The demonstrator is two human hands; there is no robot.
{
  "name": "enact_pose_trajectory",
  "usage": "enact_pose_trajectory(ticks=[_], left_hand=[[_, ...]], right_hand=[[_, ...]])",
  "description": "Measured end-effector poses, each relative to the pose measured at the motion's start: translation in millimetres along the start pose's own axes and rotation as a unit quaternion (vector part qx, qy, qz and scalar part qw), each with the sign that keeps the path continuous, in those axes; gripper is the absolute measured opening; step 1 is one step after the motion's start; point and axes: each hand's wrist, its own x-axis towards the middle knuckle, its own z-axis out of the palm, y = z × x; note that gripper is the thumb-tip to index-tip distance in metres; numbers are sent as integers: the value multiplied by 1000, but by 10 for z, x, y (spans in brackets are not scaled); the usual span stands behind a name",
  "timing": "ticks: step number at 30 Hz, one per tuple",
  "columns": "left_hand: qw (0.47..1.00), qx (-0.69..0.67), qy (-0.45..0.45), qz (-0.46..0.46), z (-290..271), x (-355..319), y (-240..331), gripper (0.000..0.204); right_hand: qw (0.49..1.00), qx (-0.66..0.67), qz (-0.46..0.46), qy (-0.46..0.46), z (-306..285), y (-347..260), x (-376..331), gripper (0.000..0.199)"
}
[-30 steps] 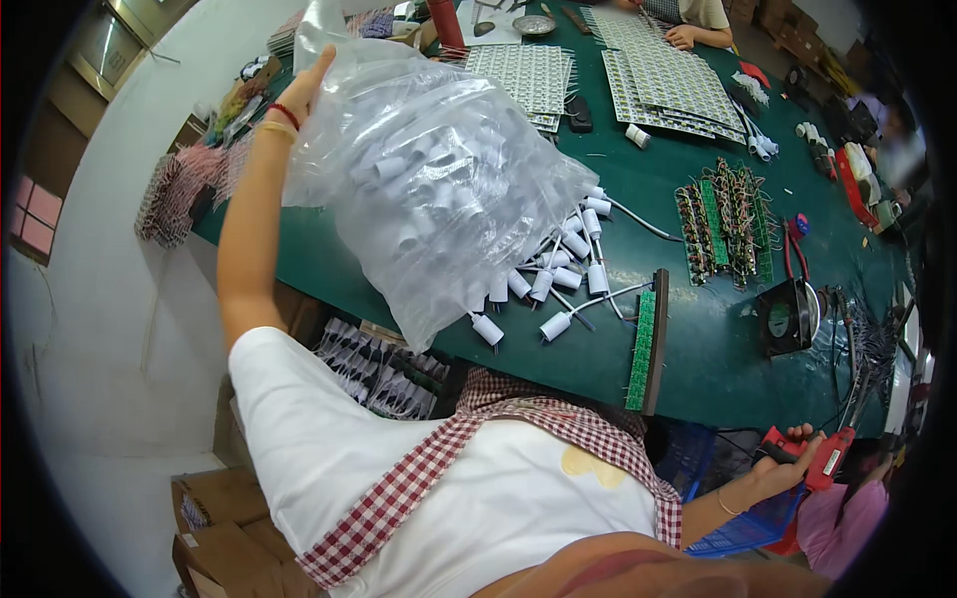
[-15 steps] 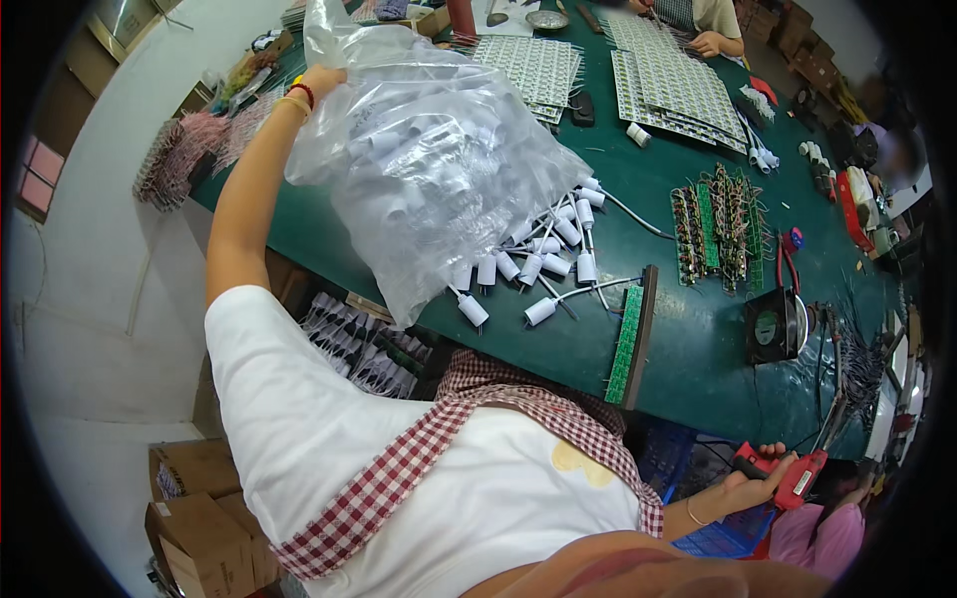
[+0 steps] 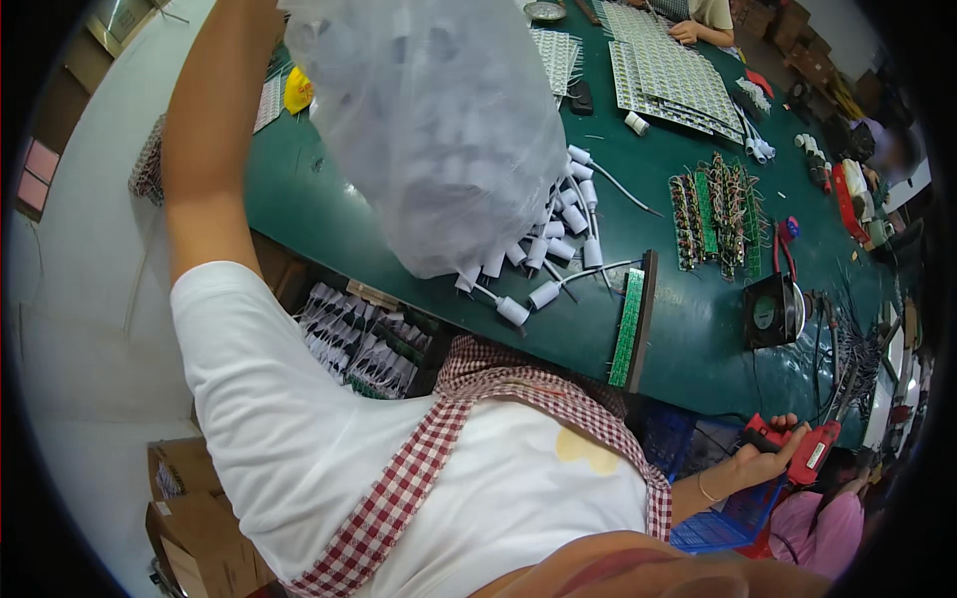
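Observation:
My left arm [image 3: 214,140] reaches up past the top edge, so its hand is out of sight. Beside that arm a large clear plastic bag [image 3: 429,140] hangs tilted over the table, full of white cylindrical parts. More of these white cylinders with wires [image 3: 563,219] lie in a heap under the bag's lower right side. At the lower right, my right hand [image 3: 758,463] is closed around a red gun-shaped tool [image 3: 813,453], which looks like a soldering gun. A narrow green circuit board strip [image 3: 626,329] sits against a dark bar right of the heap.
The green table [image 3: 688,349] carries wired circuit boards [image 3: 718,219], a small black fan [image 3: 773,311] and stacked white panels [image 3: 678,75]. A co-worker's hand [image 3: 688,32] rests at the far side. Below the edge stand a blue crate [image 3: 723,528] and cartons [image 3: 204,538].
My left arm has risen and its hand has left the picture. The bag has been lifted higher and upright, and the heap has shifted slightly. My right hand still holds the red tool.

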Motion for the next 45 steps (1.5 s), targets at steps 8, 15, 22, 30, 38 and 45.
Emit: enact_pose_trajectory(ticks=[8, 15, 22, 30, 38, 45], left_hand=[[998, -22, 55, -11, -474, -1513, 156, 55], [996, -55, 62, -17, -135, -1886, 322, 57], [992, -83, 80, -47, -228, -1661, 143, 59], [985, -58, 156, -51, -2501, 164, 178, 61], [982, -117, 113, -97, -3057, -389, -1531, 64], [971, -139, 141, -132, -3403, 394, -1528, 66]], right_hand=[[998, 25, 38, -31, 44, 86, 142, 22], [999, 15, -24, -33, 95, 65, 73, 21], [999, 16, -13, -43, 147, 37, 25, 22], [998, 44, 34, -29, -226, 365, 441, 24], [999, -39, -17, 17, 85, -22, 237, 24], [999, 2, -9, -47, 231, 195, 117, 26]])
